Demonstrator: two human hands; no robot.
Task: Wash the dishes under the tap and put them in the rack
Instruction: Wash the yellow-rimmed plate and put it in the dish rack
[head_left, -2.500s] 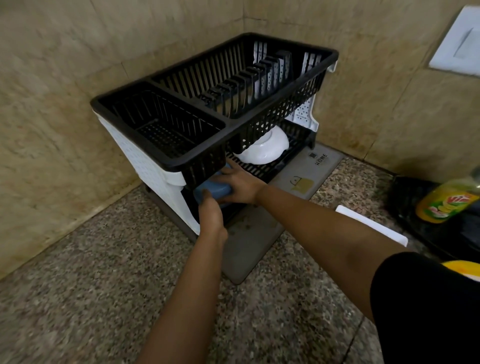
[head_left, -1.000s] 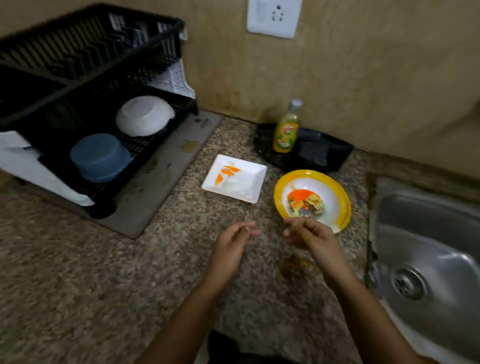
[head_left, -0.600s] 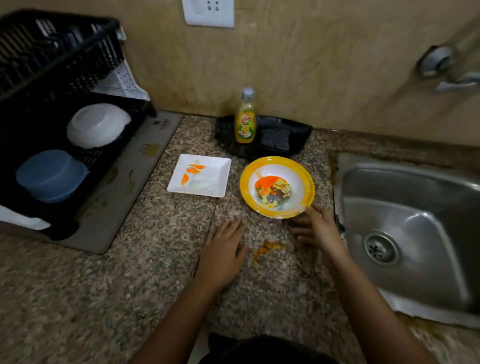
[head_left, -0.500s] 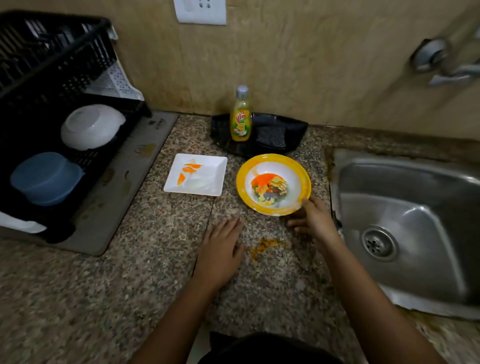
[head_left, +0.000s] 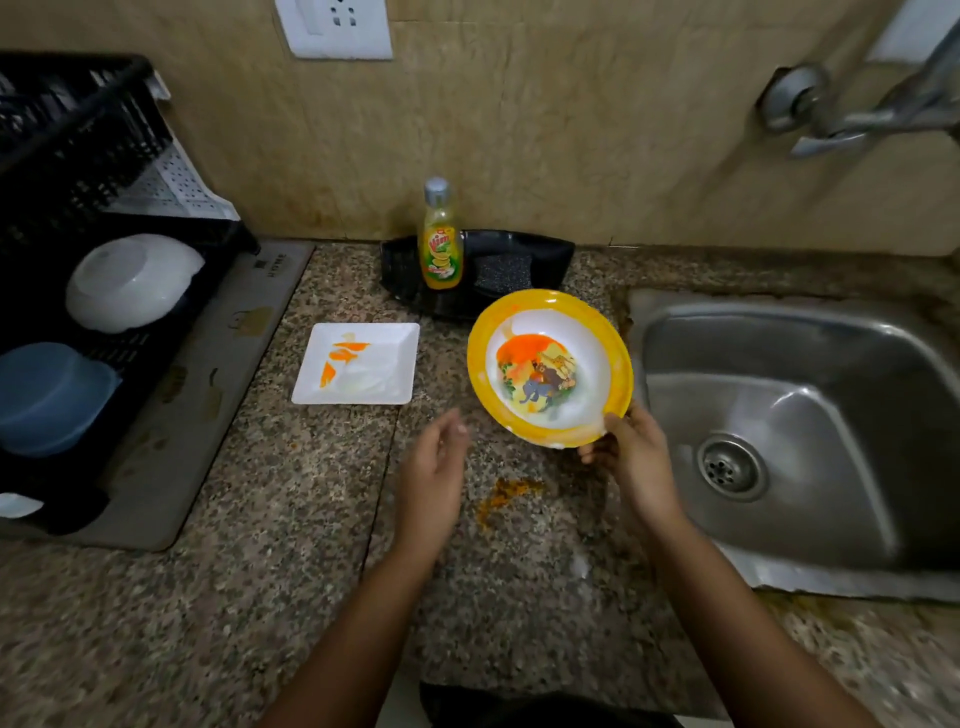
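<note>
My right hand grips the near rim of a round yellow-rimmed plate smeared with orange sauce, tilted up off the counter beside the steel sink. My left hand hovers over the granite with relaxed fingers and holds nothing. A square white plate with orange streaks lies flat to the left. The black dish rack at far left holds an upturned white bowl and a blue bowl on its lower shelf. The tap juts from the wall at top right.
A yellow dish-soap bottle stands in a black tray with a dark scrub pad against the wall. An orange spill stains the granite between my hands. A grey drain mat lies under the rack.
My right hand has taken hold of the yellow plate and lifted its near edge off the counter. My left hand has risen from lying flat on the granite.
</note>
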